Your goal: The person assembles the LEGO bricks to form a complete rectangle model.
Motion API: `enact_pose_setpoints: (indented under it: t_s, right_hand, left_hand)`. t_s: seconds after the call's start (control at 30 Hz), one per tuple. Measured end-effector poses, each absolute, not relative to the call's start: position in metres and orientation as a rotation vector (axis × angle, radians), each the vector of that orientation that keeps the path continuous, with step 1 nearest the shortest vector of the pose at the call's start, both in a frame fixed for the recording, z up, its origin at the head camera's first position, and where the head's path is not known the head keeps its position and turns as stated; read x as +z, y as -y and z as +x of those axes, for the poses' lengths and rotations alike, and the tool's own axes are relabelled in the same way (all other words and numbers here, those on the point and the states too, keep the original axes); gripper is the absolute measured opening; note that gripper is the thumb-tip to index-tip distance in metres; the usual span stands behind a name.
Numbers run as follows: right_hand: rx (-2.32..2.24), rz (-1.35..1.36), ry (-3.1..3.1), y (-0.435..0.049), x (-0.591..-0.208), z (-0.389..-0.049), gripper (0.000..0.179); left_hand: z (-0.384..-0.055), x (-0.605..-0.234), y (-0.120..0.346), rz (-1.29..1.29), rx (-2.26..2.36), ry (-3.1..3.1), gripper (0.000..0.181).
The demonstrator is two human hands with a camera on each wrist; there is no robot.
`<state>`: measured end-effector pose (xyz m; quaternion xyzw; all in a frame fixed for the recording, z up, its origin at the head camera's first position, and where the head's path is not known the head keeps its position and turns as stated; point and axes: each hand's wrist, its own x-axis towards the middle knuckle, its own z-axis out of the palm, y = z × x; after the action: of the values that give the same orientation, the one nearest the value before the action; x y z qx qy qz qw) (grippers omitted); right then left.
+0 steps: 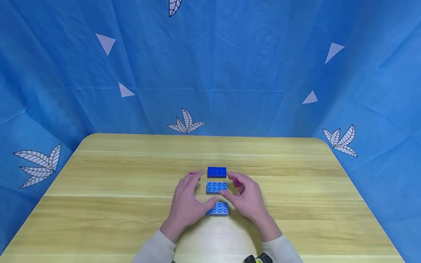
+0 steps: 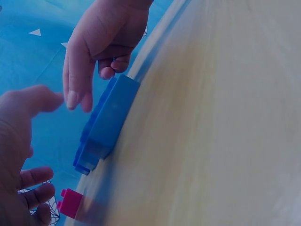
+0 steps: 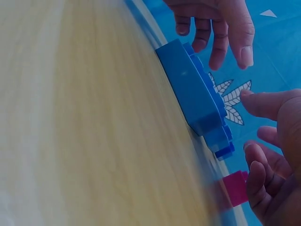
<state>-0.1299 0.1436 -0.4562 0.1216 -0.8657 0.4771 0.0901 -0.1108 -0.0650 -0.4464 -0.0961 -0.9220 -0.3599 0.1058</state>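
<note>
Sleeves [image 1: 156, 249] nearest cam. L grip [image 1: 185, 206] & R grip [image 1: 249, 196] approx. half-open, nothing held. Near brick [image 1: 222, 209], mid brick [image 1: 213, 188], far brick [image 1: 217, 172], all blue, lined up betw.; pink bricks [image 1: 236, 183] L & R. Risk: L grip dropping low may knock near brick askew.

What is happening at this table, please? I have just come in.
The person's left hand and right hand hover on either side of three blue building bricks, which lie apart in a line on the wood-grain table. Neither hand seems to grip anything. One pink brick sits near the left hand, another near the right.
</note>
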Motion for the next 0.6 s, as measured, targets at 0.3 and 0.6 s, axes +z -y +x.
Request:
enact_pose_setpoints:
  t_s: [0.3,0.6]
  right_hand:
    - [1.409,0.345,2.618,-0.1412,-0.4586,-0.1306,0.052]
    - [1.337,0.350,2.672,-0.1400,-0.4601,-0.1315,0.047]
  left_hand:
    - [-0.1081,-0.4519,0.0655,-0.375,-1.143,2.733,0.072]
    - [-0.1072,-0.4549,0.0692,-0.509,-1.212,2.788,0.061]
